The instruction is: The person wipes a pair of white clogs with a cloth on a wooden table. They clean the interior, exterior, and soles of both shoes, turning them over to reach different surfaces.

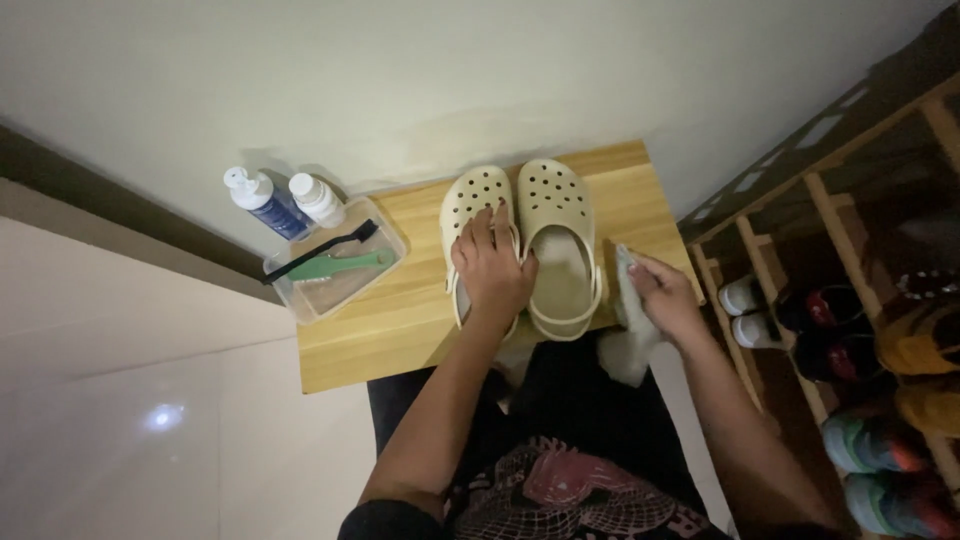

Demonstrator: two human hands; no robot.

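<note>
Bottles (283, 201), brush (322, 253) in tray (335, 298); shoe rack (830, 205)

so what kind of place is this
Probably a home entryway or shoe corner. A wooden shoe rack full of sneakers stands on the right, a low wooden bench against the wall holds a pair of cream clogs, and a clear tray holds a brush beside two bottles.

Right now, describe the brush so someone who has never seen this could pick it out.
On the small wooden table, go to the clear plastic tray at its left end, beside two bottles. The brush lies across the tray: green handle, dark bristled head, unlike the white-capped bottles.
</note>
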